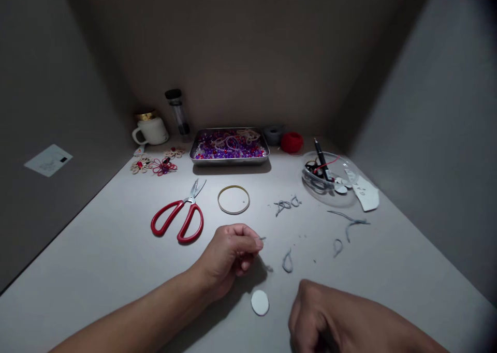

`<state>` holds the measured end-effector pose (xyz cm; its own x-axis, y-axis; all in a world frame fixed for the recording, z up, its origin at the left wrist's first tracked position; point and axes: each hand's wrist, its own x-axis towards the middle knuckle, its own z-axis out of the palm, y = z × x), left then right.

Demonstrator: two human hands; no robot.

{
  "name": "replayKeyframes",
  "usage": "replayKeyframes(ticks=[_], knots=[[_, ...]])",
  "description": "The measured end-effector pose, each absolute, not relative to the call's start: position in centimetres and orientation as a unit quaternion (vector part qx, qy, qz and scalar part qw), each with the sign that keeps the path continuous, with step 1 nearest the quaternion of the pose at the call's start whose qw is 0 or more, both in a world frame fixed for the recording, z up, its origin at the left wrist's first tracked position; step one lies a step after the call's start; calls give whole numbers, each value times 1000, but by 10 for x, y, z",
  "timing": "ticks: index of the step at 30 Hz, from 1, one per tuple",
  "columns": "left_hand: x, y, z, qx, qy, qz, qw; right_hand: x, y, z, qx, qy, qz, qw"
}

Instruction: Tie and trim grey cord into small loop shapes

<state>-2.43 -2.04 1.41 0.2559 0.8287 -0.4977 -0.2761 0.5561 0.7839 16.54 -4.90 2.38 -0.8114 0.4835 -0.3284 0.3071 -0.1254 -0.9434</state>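
My left hand [240, 247] is closed in a pinch over the middle of the table. A short end of grey-blue cord [263, 238] sticks out past its thumb and fingertip. My right hand [316, 317] is curled shut at the bottom edge; what it holds, if anything, is hidden, though a dark patch shows beneath its fingers. Between the two hands lies a white oval disc [260, 303]. A small loop of grey-blue cord [287, 261] rests just beyond my right hand, with another loop [337, 248] farther right.
Red-handled scissors [190, 223] lie partly spread at left, beside a thin hoop [233, 200]. Behind are a bead tray [229, 162], a red yarn ball [291, 142], a mug [153, 131] and wire flowers [163, 166]. A clear dish [330, 179] holds a pen. Cord scraps [285, 205] lie centre right.
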Motion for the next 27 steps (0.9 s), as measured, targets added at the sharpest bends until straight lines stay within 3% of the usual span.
replayKeyframes(ticks=[5, 8, 27], knots=[[-22, -26, 12, 312, 487, 370, 727, 150, -42, 15, -458, -609, 581, 287], [-20, -28, 12, 337, 488, 360, 721, 147, -37, 7, -487, -575, 556, 352], [-17, -27, 13, 355, 504, 310, 724, 143, -36, -1, -489, -562, 568, 351]])
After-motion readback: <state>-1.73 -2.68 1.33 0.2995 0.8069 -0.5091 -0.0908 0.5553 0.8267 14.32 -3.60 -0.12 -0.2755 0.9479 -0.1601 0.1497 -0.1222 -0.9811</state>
